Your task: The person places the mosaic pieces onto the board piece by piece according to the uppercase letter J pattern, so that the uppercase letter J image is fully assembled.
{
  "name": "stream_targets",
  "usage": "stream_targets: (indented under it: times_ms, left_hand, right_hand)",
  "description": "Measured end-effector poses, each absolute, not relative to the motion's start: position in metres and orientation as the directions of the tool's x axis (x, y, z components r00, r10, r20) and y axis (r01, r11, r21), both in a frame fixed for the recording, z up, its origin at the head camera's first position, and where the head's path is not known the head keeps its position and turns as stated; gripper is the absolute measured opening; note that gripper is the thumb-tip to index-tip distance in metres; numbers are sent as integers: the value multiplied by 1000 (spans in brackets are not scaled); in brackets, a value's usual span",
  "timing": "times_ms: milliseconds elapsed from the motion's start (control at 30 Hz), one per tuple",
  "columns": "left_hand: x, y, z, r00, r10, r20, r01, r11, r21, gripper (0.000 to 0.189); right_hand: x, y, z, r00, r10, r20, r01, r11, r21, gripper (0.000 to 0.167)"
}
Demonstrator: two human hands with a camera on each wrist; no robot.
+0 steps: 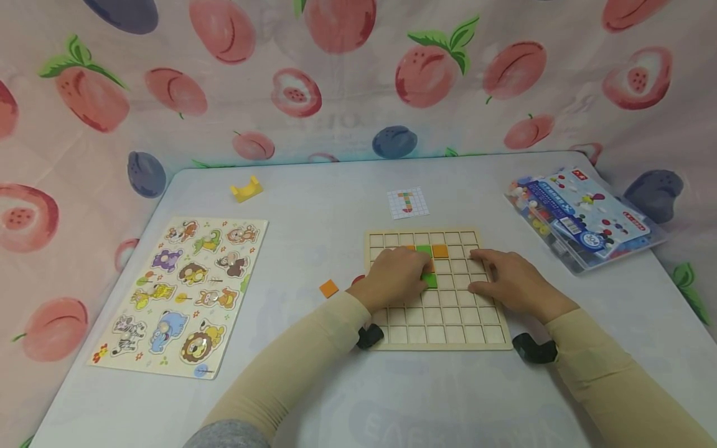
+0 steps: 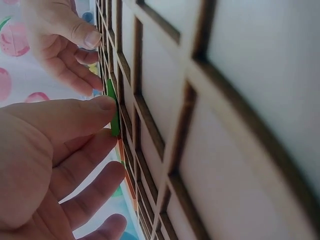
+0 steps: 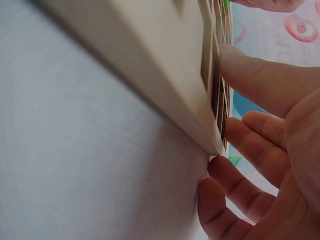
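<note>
A wooden grid board (image 1: 442, 346) lies on the table in front of me. My left hand (image 1: 394, 277) is over its upper middle, pinching a green square tile (image 1: 430, 281) between thumb and fingertip at a cell. The left wrist view shows that green tile (image 2: 114, 112) close against the grid. Along an upper row sit another green tile (image 1: 424, 249) and an orange tile (image 1: 440, 251); more orange is partly hidden by the left hand. My right hand (image 1: 521, 283) rests at the board's right edge, thumb on the grid, fingers loosely bent at the side, holding no tile.
A loose orange tile (image 1: 328, 288) and a partly covered red piece (image 1: 357, 280) lie left of the board. Behind it is a pattern card (image 1: 407, 203). An animal puzzle board (image 1: 185, 298) lies left, a yellow piece (image 1: 246, 189) beyond it, a plastic box (image 1: 588, 218) back right.
</note>
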State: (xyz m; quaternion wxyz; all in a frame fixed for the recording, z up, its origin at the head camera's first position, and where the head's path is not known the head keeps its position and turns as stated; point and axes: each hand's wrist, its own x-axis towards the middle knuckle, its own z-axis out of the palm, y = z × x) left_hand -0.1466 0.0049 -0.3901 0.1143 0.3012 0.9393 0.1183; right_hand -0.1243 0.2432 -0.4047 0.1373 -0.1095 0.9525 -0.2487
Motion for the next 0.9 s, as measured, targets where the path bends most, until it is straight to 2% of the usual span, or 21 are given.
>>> stream_targets:
  times_ms: [900]
  left_hand:
    - [-148,4,-395,-801,581,-142,514,790,333,14]
  right_hand:
    - [-126,244,-405,-936,-279,-216,-138,853,-504,72]
